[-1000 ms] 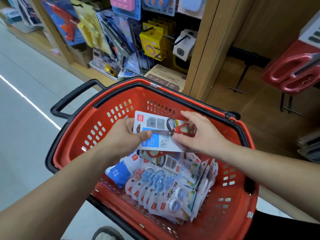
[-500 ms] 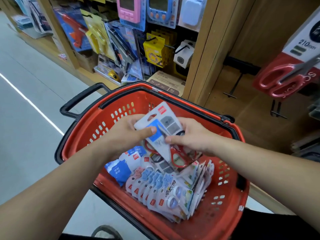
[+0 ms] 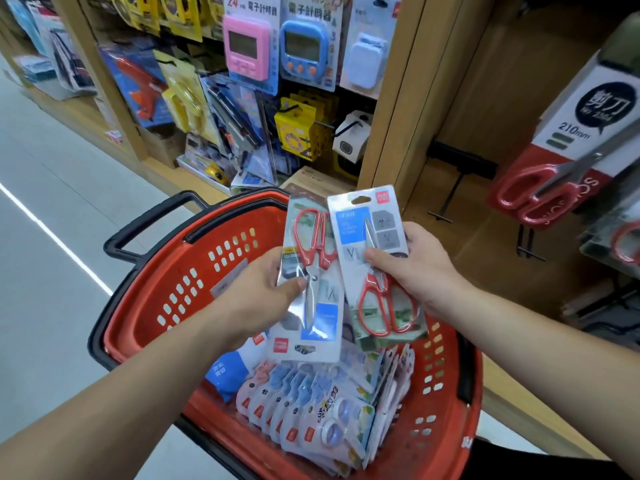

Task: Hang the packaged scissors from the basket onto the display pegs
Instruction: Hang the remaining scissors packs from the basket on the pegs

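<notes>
Above the red basket (image 3: 180, 271) I hold two packs of red-handled scissors side by side. My left hand (image 3: 256, 299) pinches the left pack (image 3: 313, 306), which is upside down with its handles up. My right hand (image 3: 415, 268) grips the right pack (image 3: 367, 233), upright with its hang hole at the top. Several more scissor packs (image 3: 311, 414) lie stacked in the basket below. Black display pegs (image 3: 450, 195) stick out of the wooden back panel at the right, bare.
A large red-handled scissors pack (image 3: 554, 168) hangs at the right edge. Timers (image 3: 246, 50), yellow packs (image 3: 298, 133) and other goods fill the shelf bay behind the basket. A wooden upright (image 3: 391, 109) divides the bays. Grey floor (image 3: 52, 202) lies to the left.
Both hands have risen out of the basket. The packs held together have come apart into one in each hand, and the view has tilted up toward the shelf.
</notes>
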The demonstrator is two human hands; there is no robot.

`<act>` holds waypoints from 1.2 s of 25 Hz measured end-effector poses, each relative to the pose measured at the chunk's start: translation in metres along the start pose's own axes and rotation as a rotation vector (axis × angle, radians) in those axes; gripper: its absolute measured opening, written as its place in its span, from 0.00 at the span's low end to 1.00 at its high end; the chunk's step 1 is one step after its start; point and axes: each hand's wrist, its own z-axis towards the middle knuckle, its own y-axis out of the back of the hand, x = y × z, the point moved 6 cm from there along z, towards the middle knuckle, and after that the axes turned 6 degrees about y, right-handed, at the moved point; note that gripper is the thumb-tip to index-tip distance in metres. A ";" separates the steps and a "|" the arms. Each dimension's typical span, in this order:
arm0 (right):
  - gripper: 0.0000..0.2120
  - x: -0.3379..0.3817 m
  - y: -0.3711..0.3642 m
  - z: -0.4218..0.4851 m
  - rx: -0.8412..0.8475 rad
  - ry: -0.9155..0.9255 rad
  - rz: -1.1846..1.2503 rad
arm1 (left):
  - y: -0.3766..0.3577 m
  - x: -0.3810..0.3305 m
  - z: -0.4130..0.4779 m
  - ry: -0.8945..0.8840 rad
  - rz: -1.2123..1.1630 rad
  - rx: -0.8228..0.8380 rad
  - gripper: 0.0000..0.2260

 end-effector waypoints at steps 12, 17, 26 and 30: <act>0.20 0.081 0.048 -0.067 0.218 0.295 -0.423 | -0.041 -0.100 -0.054 -0.274 0.268 0.170 0.06; 0.20 0.041 0.077 -0.082 0.095 -0.025 0.053 | -0.037 -0.093 -0.040 -0.065 0.180 0.190 0.09; 0.09 0.044 0.108 -0.093 -0.325 -0.148 0.427 | -0.089 -0.088 -0.031 -0.069 -0.453 0.192 0.12; 0.14 0.053 0.120 -0.094 -0.397 -0.038 0.325 | -0.101 -0.112 -0.027 -0.168 -0.484 0.014 0.10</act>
